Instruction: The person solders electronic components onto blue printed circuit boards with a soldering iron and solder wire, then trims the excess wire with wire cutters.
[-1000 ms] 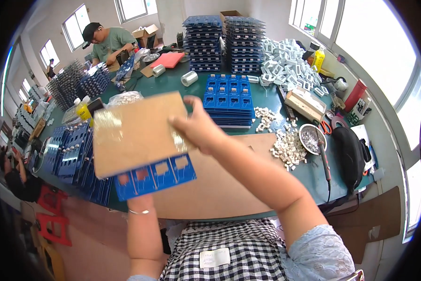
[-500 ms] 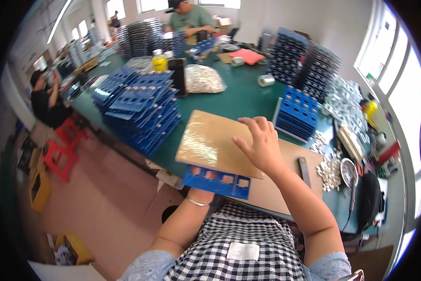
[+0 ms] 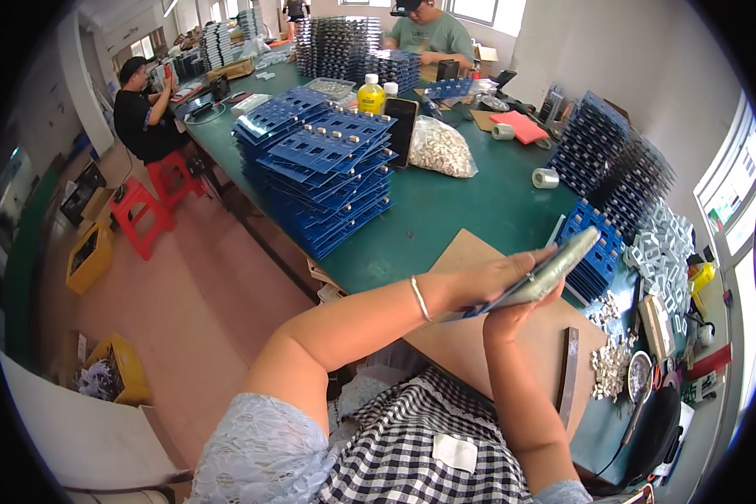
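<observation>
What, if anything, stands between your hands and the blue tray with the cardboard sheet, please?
Nothing visible: the left hand and right hand press directly on the blue tray and cardboard sheet, clamped between them.

A green tabletop (image 3: 470, 202) carries stacked blue trays (image 3: 327, 168), a bag of small parts (image 3: 441, 147), tape rolls (image 3: 546, 177), a cardboard sheet (image 3: 512, 353) and loose white pieces (image 3: 609, 365)

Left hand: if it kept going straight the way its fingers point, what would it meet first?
Probably the stack of blue trays at the table's right side; the left hand, clamping the flat tray and board, points up-right toward it. Depth is hard to judge.
</observation>
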Demonstrator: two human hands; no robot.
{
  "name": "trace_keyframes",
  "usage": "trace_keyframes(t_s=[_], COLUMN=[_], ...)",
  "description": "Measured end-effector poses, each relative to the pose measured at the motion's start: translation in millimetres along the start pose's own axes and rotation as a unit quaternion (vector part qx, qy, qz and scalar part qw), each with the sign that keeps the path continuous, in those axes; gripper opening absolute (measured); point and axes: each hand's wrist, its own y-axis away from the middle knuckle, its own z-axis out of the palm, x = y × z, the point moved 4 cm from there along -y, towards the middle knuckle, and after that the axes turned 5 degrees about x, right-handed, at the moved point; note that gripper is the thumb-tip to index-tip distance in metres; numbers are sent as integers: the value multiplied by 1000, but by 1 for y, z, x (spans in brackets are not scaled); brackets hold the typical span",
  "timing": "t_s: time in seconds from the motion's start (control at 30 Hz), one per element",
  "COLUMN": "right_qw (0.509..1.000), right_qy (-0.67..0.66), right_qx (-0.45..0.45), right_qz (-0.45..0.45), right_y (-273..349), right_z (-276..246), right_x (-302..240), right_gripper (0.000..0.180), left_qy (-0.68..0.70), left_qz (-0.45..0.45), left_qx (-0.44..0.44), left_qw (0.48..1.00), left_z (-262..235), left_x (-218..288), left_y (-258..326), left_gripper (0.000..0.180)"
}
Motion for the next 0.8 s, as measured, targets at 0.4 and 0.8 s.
trace_keyframes(t_s=[0.4, 0.8], right_qw=[914, 584], right_qy=[128, -136], right_qx=[-236, -37], right_qz=[303, 800], right_y=[82, 66], right_z=[-173, -149], right_x=[-106, -137], right_gripper=[75, 38], left_qy=[-523, -650], left_qz=[-1, 40], left_qx=[-55, -121], left_qw=[851, 749], left_z=[74, 71], left_x=[-35, -85], left_y=[26, 32], left_gripper=[45, 44])
